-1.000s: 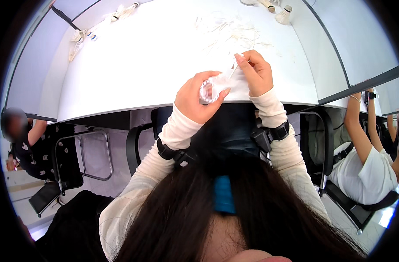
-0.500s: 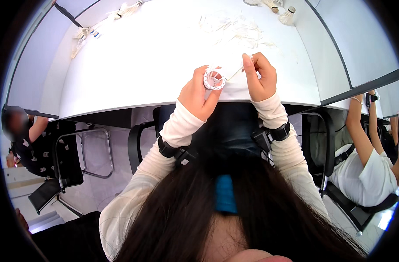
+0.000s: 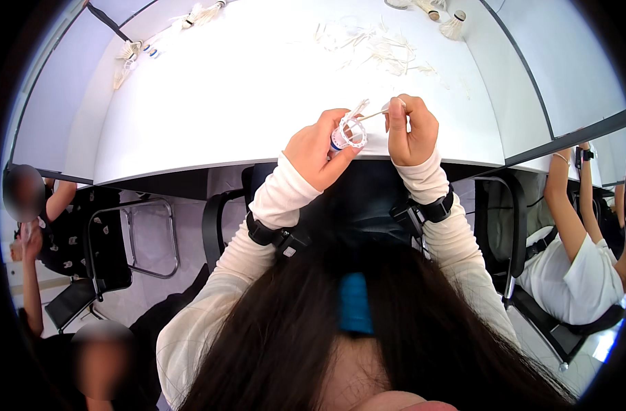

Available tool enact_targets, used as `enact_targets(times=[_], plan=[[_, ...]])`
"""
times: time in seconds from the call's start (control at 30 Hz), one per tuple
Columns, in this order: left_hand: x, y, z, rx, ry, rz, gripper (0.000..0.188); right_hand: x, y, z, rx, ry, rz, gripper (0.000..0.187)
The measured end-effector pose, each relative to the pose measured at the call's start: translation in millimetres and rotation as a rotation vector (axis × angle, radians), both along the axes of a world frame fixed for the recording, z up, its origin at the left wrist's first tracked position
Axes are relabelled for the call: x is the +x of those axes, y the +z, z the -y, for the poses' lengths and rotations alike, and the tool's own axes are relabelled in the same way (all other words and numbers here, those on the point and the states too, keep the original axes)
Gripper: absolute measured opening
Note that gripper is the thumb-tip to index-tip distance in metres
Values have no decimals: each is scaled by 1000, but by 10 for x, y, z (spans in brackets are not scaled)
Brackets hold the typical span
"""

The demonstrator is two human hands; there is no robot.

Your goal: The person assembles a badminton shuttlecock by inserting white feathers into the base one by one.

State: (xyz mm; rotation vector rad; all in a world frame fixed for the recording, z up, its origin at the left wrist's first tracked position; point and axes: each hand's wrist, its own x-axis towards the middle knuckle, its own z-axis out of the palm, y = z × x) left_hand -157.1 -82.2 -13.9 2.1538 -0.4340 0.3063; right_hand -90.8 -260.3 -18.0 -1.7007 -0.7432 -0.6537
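My left hand (image 3: 314, 152) is wrapped round a small white cup-like holder (image 3: 360, 142). Its round rim has holes all the way around, and a blue band shows low on its side. White feathers (image 3: 359, 107) stick out at its far side. Just to the right, my right hand (image 3: 413, 130) pinches a thin white feather (image 3: 374, 114) between thumb and fingers. The feather's shaft slants toward the holder's rim; whether its tip touches the rim, I cannot tell. Both hands are over the front edge of the white table (image 3: 210, 109).
Loose white feathers (image 3: 374, 48) lie scattered beyond my hands. Shuttlecocks (image 3: 453, 26) stand at the back right, with more shuttlecocks (image 3: 129, 51) at the left. White partitions (image 3: 511, 75) flank the table. People sit on both sides, and another person (image 3: 101, 363) is behind at lower left.
My left hand has shifted slightly right and tilted the holder, so its side and blue band show. My right hand has moved slightly nearer me. A person has come into view at lower left.
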Motion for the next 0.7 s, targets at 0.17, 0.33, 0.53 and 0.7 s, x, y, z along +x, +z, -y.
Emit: enact_targets(times=[0.17,0.33,0.53,0.7], plan=[[10,-10,8,-40,-8,31,41,12,-14,13,-14,2,2,13],[12,-3,-13,21,-38,28,41,0,-22,5,-5,-7,3,14],[19,6,-11,-8,-51,16,41,-9,-14,3,-18,-9,-16,14],[8,24,10,-1,-49,41,41,-11,-12,12,-23,-21,-22,13]])
